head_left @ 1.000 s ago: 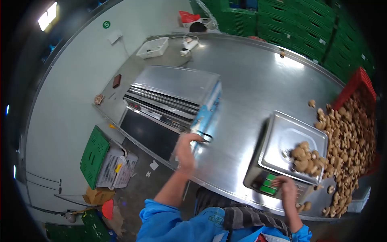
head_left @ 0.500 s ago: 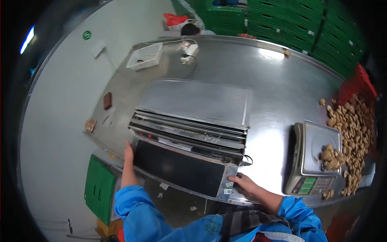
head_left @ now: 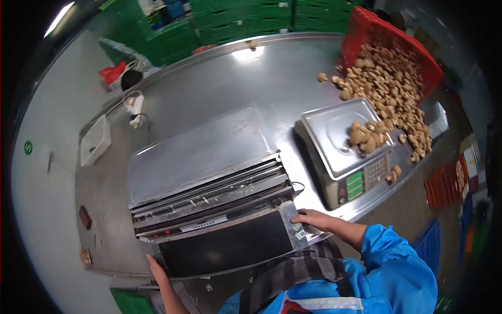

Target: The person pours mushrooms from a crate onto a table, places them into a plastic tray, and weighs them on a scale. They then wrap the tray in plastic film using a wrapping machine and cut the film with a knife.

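Note:
A film wrapping machine (head_left: 225,254) with a black front plate, metal rollers and a small red light lies on the steel table. At its left front corner is my left hand (head_left: 157,268), thumb up along the side and the other fingers mostly hidden. My right hand (head_left: 312,220) grips the right front corner, thumb on top beside some small stickers. Right of the machine stands a weighing scale (head_left: 327,123) with green displays, and several mushrooms (head_left: 367,137) rest on its pan.
A red crate (head_left: 433,64) lies tipped, mushrooms (head_left: 389,78) spilling from it across the table's right end. A white basket (head_left: 97,138), a power strip (head_left: 136,109) and a brown block (head_left: 84,217) are on the left. Green crates (head_left: 240,21) stack behind the table (head_left: 209,73).
My view has swung right, bringing the scale and red crate nearer the middle. Both hands keep their places at the machine's corners; the machine's gap to the scale looks smaller.

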The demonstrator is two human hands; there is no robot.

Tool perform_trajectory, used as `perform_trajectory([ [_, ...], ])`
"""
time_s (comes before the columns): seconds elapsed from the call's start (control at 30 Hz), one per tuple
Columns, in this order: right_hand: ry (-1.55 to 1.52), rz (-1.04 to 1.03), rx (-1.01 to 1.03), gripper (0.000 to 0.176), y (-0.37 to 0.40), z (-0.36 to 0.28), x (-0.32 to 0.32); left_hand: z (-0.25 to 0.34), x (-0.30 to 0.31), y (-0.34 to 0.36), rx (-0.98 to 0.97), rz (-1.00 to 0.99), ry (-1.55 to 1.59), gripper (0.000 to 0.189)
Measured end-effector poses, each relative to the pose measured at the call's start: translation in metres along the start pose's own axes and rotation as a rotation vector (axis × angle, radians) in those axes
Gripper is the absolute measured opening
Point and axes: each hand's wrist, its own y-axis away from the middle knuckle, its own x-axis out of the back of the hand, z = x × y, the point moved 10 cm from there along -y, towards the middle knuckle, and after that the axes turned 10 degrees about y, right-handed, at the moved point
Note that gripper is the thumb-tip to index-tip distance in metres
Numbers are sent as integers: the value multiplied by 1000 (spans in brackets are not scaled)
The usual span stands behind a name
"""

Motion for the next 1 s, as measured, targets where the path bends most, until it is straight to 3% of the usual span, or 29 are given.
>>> perform_trajectory([
  [0.17, 275, 44, -50, 91, 25, -21, 3, -40, 23, -53, 345, -230, 259, 71],
  [0.23, 508, 98, -10, 81, 20, -7, 12, 70, 40, -56, -76, -83, 286, 63],
  [0.3, 628, 140, 271, 67, 62, -43, 43, 197, 47, -2, -479, 89, 325, 56],
  [0.37, 386, 478, 404, 40, 116, -74, 119, 305, -47, 110, -658, -78, 503, 51],
  [0.43, 99, 969, 395, 33, 173, -64, 216, 321, -152, 149, -588, -476, 564, 50],
  [0.47, -6, 1110, 431, 33, 194, -54, 263, 333, -220, 205, -515, -629, 506, 47],
  [0.53, 140, 1365, 434, 32, 213, -24, 359, 341, -344, 309, -457, -1013, 383, 44],
  [0.57, 219, 1485, 498, 31, 211, -10, 394, 331, -397, 339, -339, -1086, 317, 45],
  [0.63, 440, 1368, 270, 30, 196, -2, 421, 303, -496, 384, -319, -1307, 271, 42],
  [0.67, 545, 1301, 157, 29, 186, -1, 429, 283, -540, 391, -364, -1296, 178, 41],
  [0.77, 636, 1133, 172, 27, 163, 1, 436, 248, -632, 405, -295, -1259, 111, 40],
  [0.83, 580, 1089, 178, 26, 159, 7, 436, 244, -653, 408, -462, -1175, 26, 37],
  [0.93, 556, 1029, 123, 26, 157, 12, 438, 251, -644, 410, -375, -1177, 121, 34],
  [1.0, 564, 990, 114, 24, 148, 13, 440, 264, -638, 415, -584, -1112, 84, 34],
])
